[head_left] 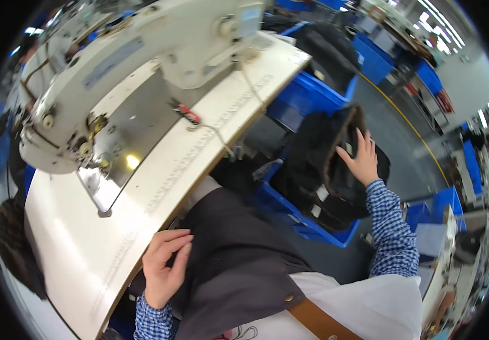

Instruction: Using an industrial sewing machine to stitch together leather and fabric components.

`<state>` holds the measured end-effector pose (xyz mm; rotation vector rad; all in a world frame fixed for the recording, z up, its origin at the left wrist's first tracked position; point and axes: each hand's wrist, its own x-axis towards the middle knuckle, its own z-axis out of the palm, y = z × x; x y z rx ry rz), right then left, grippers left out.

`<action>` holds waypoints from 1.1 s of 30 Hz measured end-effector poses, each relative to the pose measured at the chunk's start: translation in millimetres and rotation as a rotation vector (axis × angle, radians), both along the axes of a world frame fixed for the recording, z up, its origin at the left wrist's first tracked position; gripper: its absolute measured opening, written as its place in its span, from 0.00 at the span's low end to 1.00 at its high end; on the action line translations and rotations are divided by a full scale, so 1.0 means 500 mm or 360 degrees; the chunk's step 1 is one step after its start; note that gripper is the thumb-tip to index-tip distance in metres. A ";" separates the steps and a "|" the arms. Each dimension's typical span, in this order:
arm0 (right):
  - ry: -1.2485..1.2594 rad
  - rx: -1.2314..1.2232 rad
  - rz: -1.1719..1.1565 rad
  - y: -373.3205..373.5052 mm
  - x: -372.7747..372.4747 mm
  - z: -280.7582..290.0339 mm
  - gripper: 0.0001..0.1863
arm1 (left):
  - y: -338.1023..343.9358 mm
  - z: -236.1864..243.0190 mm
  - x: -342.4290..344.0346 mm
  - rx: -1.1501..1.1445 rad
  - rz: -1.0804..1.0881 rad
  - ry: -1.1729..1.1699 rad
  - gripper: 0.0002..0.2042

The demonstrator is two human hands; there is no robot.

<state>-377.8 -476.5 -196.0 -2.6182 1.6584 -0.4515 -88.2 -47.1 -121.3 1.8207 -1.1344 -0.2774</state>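
My right hand [363, 161] reaches out to the right, its fingers spread, against a dark piece with a brown furry edge [332, 150], perhaps a hat or hood; whether it presses on the piece I cannot tell. That piece lies on a heap of black fabric pieces [307, 164] in a blue bin [295, 218]. Above my lap, by the front edge of the white sewing table [86, 249], my left hand [165, 263] is loosely closed, thumb tip close to the bent fingers. Nothing shows between them.
A white sewing machine [137, 51] spans the table, with red-handled thread snips [185, 111] lying beside its metal plate. Behind the near bin stands another blue bin [307, 93] of dark material. A yellow line [406, 122] crosses the grey floor. Other workbenches stand at the right.
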 end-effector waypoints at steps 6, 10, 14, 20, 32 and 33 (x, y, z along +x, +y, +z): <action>0.0990 0.1011 -0.0145 -0.095 -0.046 -0.381 0.49 | 0.001 -0.030 -0.008 0.0079 0.0148 0.0225 0.07; 0.1047 0.0940 -0.0090 -0.003 0.064 -0.432 0.50 | -0.018 -0.058 -0.026 0.0098 0.0187 0.0348 0.07; 0.0764 0.0794 -0.0123 0.018 0.119 -0.368 0.55 | -0.032 -0.067 -0.029 0.0170 0.0040 0.0209 0.08; 0.0502 0.0699 0.0001 0.013 0.085 -0.282 0.54 | 0.006 -0.060 -0.012 0.0243 0.0090 0.0190 0.08; -0.0164 0.0933 0.0233 0.036 -0.100 0.211 0.25 | 0.081 -0.030 -0.005 0.0410 0.0170 0.0222 0.09; -0.0360 0.0532 0.0323 0.046 -0.153 0.253 0.23 | 0.080 -0.024 -0.005 0.0402 0.0160 0.0202 0.09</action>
